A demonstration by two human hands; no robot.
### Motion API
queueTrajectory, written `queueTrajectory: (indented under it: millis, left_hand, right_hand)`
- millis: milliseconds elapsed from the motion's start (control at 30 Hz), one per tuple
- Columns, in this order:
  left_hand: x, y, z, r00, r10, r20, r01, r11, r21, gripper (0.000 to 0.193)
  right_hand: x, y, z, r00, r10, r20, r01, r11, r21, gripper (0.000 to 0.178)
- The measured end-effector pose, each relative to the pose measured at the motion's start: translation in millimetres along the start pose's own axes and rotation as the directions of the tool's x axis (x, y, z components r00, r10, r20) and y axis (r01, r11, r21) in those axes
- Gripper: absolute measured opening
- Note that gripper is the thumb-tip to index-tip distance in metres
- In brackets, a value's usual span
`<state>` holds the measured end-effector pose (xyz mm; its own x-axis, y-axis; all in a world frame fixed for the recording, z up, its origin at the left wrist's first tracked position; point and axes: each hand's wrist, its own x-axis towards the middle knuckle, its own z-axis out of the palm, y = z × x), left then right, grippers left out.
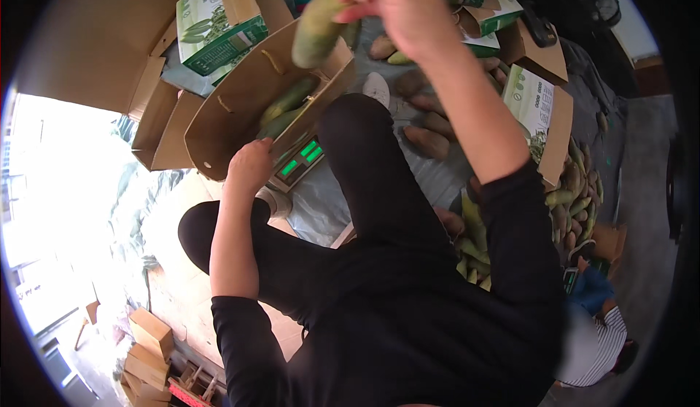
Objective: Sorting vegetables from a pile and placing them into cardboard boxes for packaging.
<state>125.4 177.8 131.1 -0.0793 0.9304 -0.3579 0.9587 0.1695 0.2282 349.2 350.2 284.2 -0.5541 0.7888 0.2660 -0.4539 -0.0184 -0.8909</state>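
Note:
My right hand [397,9] pinches a thick green radish [315,31] by its end and holds it over a long cardboard box [240,86] with rope handles. Inside the box lie more green radishes [288,104]. My left hand [250,165] is closed at the box's near edge, its fingertips partly hidden behind the wall. Beside that hand, a scale [300,163] with lit green displays shows under the box.
Green-and-white printed cartons [219,28] stand at the back left, and another carton [536,111] at the right. Loose brownish radishes [426,143] lie on grey plastic sheeting, with a larger pile [576,195] farther right. A person in a striped sleeve [612,334] is at the lower right.

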Motion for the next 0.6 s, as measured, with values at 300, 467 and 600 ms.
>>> queueTrajectory:
  millis: [300, 467, 600]
  left_hand:
    - [-0.2, 3.3, -3.4, 0.997, 0.048, -0.058, -0.048, 0.999, -0.006, 0.018]
    - [6.4, -4.8, 1.9, 0.999, 0.030, 0.026, -0.028, 0.998, -0.063, 0.027]
    - [3.7, -0.3, -3.8, 0.999, 0.048, 0.023, -0.046, 0.995, -0.085, 0.025]
  right_hand:
    - [6.9, 120.3, 26.5, 0.962, -0.034, 0.272, 0.235, 0.611, -0.756, 0.025]
    - [-38.3, 104.0, -18.9, 0.986, -0.130, 0.106, 0.167, 0.708, -0.687, 0.026]
    - [-104.3, 101.6, -93.9, 0.969, 0.054, -0.243, -0.185, 0.808, -0.559, 0.021]
